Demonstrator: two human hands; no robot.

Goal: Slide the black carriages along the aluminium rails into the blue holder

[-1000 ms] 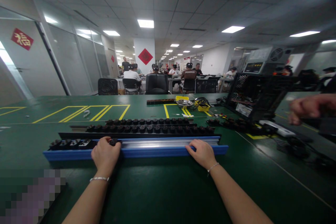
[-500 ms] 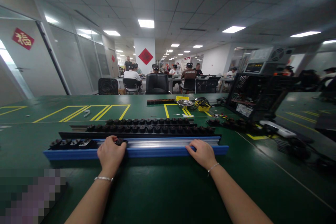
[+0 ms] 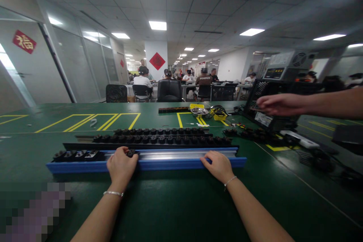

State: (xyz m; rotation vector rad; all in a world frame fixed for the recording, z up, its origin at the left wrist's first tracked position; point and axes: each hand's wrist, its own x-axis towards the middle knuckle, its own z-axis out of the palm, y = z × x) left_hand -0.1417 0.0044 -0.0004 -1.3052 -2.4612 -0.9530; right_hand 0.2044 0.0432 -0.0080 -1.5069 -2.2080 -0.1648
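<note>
A long blue rail [image 3: 170, 165] with a silvery channel inside lies across the green table in front of me. At its left end sit several black socket modules [image 3: 70, 155]. My left hand [image 3: 121, 164] is closed over the channel, thumb and fingers around another black socket module [image 3: 131, 153]; its lower part is hidden. Farther right, my right hand [image 3: 217, 164] grips the front wall of the rail, thumb on the near side and fingers curled over the top.
Behind the rail lie dark strips carrying rows of black modules [image 3: 161, 140]. A metal bowl [image 3: 199, 112], yellow trays [image 3: 219, 112], cables and an open computer case [image 3: 263, 104] stand farther back. Another person's hand [image 3: 283, 104] reaches in from the right.
My left hand has slid slightly right along the rail with the black socket module. My right hand stays put. Another person's arm has entered from the right.
</note>
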